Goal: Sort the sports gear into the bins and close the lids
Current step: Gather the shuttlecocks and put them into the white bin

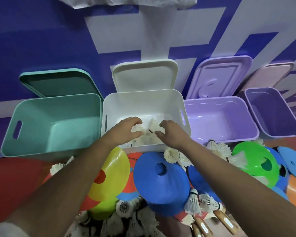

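Left hand fingers curled over shuttlecock, thumb under it, skirt opening right. Right hand fingers curled, thumb apart; second shuttlecock just beside fingertips, contact unclear, long axis near-far, feathers pointing far, cork near. Both over white bin, more shuttlecocks inside. Teal bin left, lilac bin right, all open. Flat cones and loose shuttlecocks on near floor.

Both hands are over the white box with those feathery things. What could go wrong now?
The white feather shuttlecocks between the left hand and right hand could get crushed in the white plastic bin. Others lie half hidden under the blue disc cone and may be missed.
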